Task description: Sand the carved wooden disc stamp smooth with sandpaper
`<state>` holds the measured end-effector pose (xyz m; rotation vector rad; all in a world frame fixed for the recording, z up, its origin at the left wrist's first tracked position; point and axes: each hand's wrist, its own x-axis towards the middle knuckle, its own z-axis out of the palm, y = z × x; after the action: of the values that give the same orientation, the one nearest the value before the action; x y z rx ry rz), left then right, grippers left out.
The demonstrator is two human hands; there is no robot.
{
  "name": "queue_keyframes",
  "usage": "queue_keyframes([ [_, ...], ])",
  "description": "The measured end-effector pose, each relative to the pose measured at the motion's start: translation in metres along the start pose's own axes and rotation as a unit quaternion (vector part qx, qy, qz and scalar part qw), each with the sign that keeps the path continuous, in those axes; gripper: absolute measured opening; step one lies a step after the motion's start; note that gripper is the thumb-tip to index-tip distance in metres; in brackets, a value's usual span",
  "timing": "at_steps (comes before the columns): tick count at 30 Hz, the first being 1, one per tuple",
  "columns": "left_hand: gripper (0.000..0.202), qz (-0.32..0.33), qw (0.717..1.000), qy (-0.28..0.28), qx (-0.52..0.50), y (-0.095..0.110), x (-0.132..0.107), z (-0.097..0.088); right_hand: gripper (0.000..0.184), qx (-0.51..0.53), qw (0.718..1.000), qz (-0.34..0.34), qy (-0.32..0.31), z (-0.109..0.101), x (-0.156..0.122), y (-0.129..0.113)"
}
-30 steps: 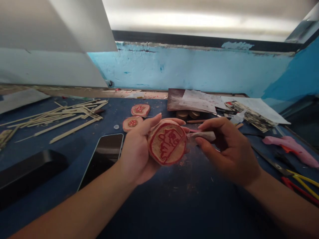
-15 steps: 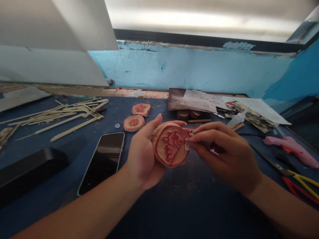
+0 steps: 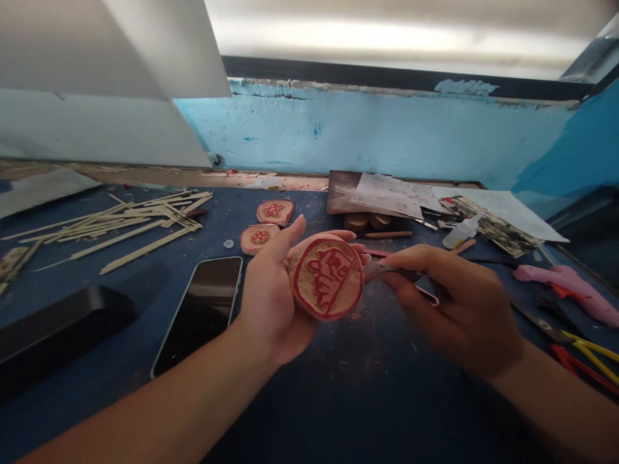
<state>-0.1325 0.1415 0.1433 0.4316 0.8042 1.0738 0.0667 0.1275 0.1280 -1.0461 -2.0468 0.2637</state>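
Left hand cupped palm-up, thumb raised, fingers curled in a grip. Right hand knuckles-up, fingertips pinched together.

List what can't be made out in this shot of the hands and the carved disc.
Head view only:
- Tool tip: the right hand covers most of the thin tool; its tip by the wooden disc is blurred.
- Disc's back: hidden by the left hand.
- Red design: too blurred to read.
- Pliers: cut off by the right edge.
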Motion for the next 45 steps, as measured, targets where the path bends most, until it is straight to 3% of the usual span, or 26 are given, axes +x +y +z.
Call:
queue_keyframes([
  [2,0.039,0.003,1.0,-0.008,0.002,-0.001,0.0,0.0,0.014,0.02,0.999,0.028,0.012,0.002,-0.001,-0.001],
  [7,0.034,0.016,1.0,-0.019,-0.004,-0.005,-0.002,0.002,0.024,0.077,0.989,0.123,-0.001,0.009,-0.006,0.0],
  [10,0.033,0.023,1.0,-0.015,-0.009,-0.007,-0.003,0.004,0.021,0.086,0.985,0.15,0.006,0.012,-0.007,-0.001],
  [15,0.039,0.012,1.0,0.0,-0.026,-0.011,-0.004,0.005,0.011,0.125,0.98,0.152,0.008,0.016,-0.008,-0.01],
  [20,0.04,0.01,0.999,-0.017,-0.04,-0.012,-0.004,0.003,0.008,0.192,0.961,0.176,-0.093,0.019,-0.01,-0.016],
  [25,0.035,0.007,0.999,-0.015,-0.049,-0.012,-0.005,0.003,0.007,0.167,0.971,0.172,-0.024,0.018,-0.01,-0.02],
  [29,0.035,0.018,0.998,-0.034,-0.055,-0.013,-0.005,0.003,0.011,0.163,0.973,0.142,-0.086,0.016,-0.01,-0.023],
  [32,0.033,0.024,0.997,-0.045,-0.052,-0.014,-0.004,0.003,0.011,0.144,0.976,0.156,-0.051,0.015,-0.01,-0.025],
  [37,0.034,0.029,0.996,-0.064,-0.058,-0.013,-0.003,0.003,0.011,0.19,0.959,0.141,-0.154,0.015,-0.011,-0.028],
  [41,0.036,0.05,0.995,-0.07,-0.05,-0.008,-0.004,0.003,0.006,0.155,0.973,0.159,-0.063,0.01,-0.005,-0.025],
  [45,0.041,-0.015,0.996,-0.056,-0.065,-0.005,-0.008,0.003,0.009,0.144,0.979,0.143,-0.007,0.001,-0.003,-0.023],
])
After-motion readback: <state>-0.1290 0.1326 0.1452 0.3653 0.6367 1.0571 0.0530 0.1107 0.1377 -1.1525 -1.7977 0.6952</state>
